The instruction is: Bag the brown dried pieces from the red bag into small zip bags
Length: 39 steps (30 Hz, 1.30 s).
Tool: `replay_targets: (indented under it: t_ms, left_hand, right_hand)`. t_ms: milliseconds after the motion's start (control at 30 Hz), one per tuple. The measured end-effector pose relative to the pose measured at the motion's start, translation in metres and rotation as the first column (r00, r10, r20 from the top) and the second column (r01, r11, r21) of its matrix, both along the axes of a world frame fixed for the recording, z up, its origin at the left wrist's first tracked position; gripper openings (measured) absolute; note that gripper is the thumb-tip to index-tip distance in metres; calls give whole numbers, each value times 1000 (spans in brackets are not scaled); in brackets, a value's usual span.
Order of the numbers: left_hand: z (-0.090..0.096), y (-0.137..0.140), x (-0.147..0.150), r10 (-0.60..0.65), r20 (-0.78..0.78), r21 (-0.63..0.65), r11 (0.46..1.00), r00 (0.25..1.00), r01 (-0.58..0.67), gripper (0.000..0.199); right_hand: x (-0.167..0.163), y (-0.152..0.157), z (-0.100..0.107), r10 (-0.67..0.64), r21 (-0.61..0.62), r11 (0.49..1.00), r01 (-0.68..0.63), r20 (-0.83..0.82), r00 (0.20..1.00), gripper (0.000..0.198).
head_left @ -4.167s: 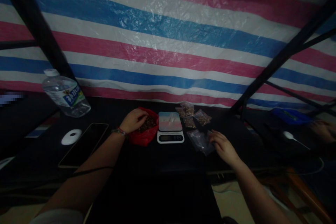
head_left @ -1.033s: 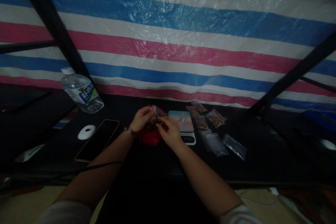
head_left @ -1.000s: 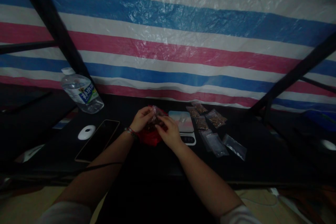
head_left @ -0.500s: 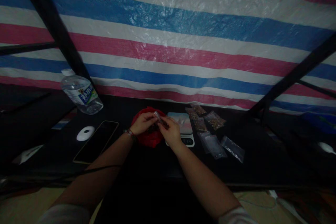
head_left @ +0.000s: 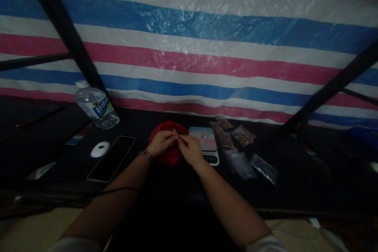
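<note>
Over a red plastic bag (head_left: 169, 161) on the black table, both my hands meet with their fingertips pinched. My left hand (head_left: 161, 141) is closed on one side of a small clear plastic bag (head_left: 175, 130). The thumb and fingers of my right hand (head_left: 190, 149) pinch the same bag from the other side; most of it is hidden by the fingers. Just right of my right hand lies a small digital scale (head_left: 206, 141) with nothing on its plate. Beyond it are several filled zip bags (head_left: 226, 140) with brownish contents and flat zip bags (head_left: 243, 165).
A clear water bottle (head_left: 96, 106) stands at the back left. Nearer me lie a white oval mouse-like object (head_left: 100, 149) and a phone (head_left: 112, 159). Dark metal posts (head_left: 79, 61) rise on both sides. A striped plastic sheet (head_left: 189, 59) hangs behind the table.
My fingertips have come together over the red bag, and the clear bag between them shows less than before. The whole view has shifted slightly.
</note>
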<state>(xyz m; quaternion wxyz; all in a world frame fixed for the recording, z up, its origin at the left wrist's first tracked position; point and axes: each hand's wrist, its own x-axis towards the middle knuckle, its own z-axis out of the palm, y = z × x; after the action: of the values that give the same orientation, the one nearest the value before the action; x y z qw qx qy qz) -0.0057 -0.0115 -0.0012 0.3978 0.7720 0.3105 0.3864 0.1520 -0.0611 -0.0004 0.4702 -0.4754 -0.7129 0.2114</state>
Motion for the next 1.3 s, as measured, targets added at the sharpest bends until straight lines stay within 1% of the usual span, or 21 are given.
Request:
replay_targets:
  t_ms: [100,300,433,600,667,733,800,900,1000,1100,1233,1300]
  left_hand:
    - [-2,-1,-1,3,-23,51,999,1000,-1,33]
    - [-2,0,-2,-47,0,46,998,999,47,32]
    - [-1,-1,-3,-68,-13,45,997,998,69,30]
    - [-1,-2,-3,-87,-36,109,990,996,90,33]
    - [-2,-2,-3,-78,-38,126,989,996,82,33]
    - [-3,-1,-4,-77,-17,137,987,997,79,32]
    - [-3,0,-6,-82,-2,131,988,997,82,32]
    - [-2,0,-8,-88,3,97,991,996,87,32]
    - [0,-1,-7,-81,-18,115,990,997,83,31]
    - [2,-3,-4,-60,-67,186,980,996,72,29]
    - [3,-4,-1,-28,-97,264,963,995,53,23]
    - [3,-4,-2,-1,-131,296,954,991,40,23]
  right_hand:
    - [0,1,-3,-11,-15,1000,11,-18,1000,21]
    - [2,2,-6,-23,-23,999,23,18,1000,22]
    - [1,4,-7,-75,-16,997,76,29,997,23]
    - [2,4,-7,-152,17,988,151,38,988,20]
    - [2,3,-5,-128,9,992,128,19,992,16]
    - [2,2,-4,-48,-24,999,47,-30,998,11]
    - [1,2,-2,23,-65,997,-27,-71,997,15]
    - [3,2,-1,38,-78,996,-40,-29,999,14]
    - [4,3,-1,7,-21,1000,-6,90,996,12]
    - [2,2,-2,-40,26,999,36,179,983,11]
    - [-1,-1,-4,-132,62,991,122,210,969,9]
    - [-2,-1,-5,-209,78,977,197,194,958,10]
